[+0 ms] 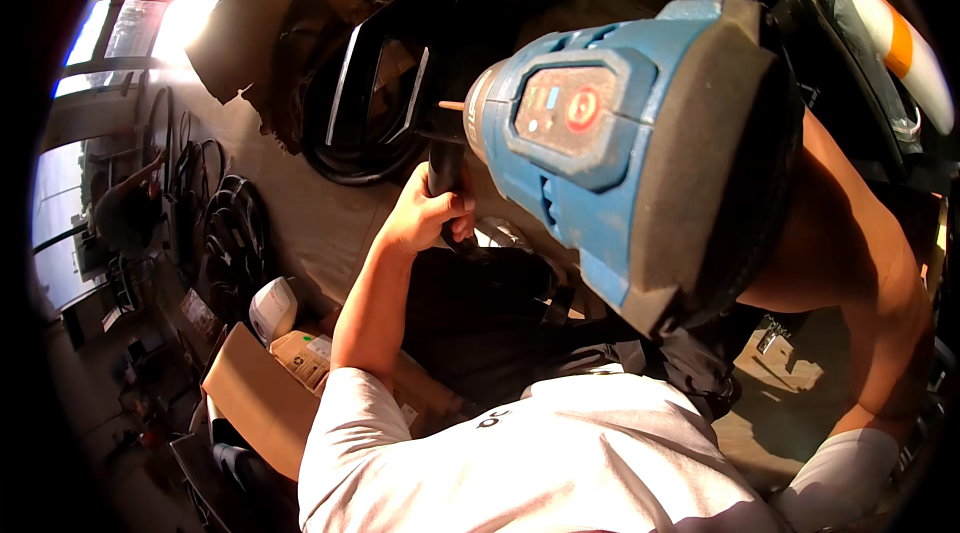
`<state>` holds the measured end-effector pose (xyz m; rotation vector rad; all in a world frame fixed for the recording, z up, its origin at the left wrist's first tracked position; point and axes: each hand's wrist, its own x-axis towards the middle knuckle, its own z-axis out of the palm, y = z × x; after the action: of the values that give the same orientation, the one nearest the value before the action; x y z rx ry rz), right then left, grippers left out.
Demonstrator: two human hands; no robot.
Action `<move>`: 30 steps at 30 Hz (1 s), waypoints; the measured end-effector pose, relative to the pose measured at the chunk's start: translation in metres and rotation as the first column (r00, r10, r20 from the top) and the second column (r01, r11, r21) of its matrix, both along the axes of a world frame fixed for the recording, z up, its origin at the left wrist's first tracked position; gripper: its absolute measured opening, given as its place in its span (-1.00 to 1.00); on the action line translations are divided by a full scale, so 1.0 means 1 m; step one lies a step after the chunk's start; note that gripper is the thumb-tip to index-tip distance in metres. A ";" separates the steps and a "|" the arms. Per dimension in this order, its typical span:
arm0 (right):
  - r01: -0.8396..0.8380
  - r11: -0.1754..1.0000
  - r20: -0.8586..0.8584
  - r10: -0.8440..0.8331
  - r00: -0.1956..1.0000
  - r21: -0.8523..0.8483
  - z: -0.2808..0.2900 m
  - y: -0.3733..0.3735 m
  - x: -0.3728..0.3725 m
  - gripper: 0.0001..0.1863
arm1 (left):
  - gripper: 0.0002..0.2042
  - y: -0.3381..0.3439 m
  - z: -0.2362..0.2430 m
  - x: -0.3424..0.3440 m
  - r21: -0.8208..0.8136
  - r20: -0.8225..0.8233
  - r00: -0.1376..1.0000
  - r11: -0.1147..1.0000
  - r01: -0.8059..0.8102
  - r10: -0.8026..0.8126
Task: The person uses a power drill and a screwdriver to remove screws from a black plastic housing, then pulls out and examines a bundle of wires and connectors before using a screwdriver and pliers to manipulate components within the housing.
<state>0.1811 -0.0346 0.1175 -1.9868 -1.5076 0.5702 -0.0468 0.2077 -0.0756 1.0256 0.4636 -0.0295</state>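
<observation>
A large blue and dark grey power drill (pixel 610 133) fills the middle of the head view, very near the camera. Its nose points left and ends in a thin copper-coloured bit (pixel 452 106). A small panel with a red-ringed button shows on its upper face. My left hand (pixel 425 216) is closed round a black side handle (pixel 446 169) just below the nose. The right forearm (pixel 850 263) reaches up from the lower right and passes behind the drill's rear end. The drill's body hides my right hand and its fingers.
Beyond the drill stands a black angular frame (pixel 345 83) with bright edges, beside torn brown cardboard (pixel 245 33). Coiled black hoses (pixel 235 243) lie at left, and an open cardboard box (pixel 262 398) is by my left elbow. A white and orange curved panel (pixel 895 43) leans at far right.
</observation>
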 end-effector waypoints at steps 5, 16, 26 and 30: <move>-0.025 0.999 0.097 0.029 0.995 -0.041 0.011 0.012 -0.018 -0.17 | -0.88 0.004 0.003 -0.016 -0.048 0.025 1.000 0.999 0.008 -0.007; 0.066 0.995 0.131 -0.055 0.990 -0.078 0.033 -0.010 -0.027 -0.06 | -0.89 0.008 -0.006 -0.022 -0.044 0.076 0.997 0.999 -0.009 0.012; 0.032 0.995 0.180 -0.013 0.983 -0.100 0.035 -0.014 -0.026 -0.12 | -0.90 0.006 -0.004 -0.020 -0.008 0.044 0.999 1.000 0.004 -0.004; 0.028 0.994 0.160 -0.011 0.987 -0.102 0.031 -0.015 -0.025 -0.16 | -0.90 0.006 -0.002 -0.018 0.007 0.048 0.999 1.000 0.006 -0.006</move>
<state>0.1558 -0.0501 0.1485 -2.1695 -1.5797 0.5014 -0.0644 0.2133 -0.0776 1.0322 0.4167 -0.0085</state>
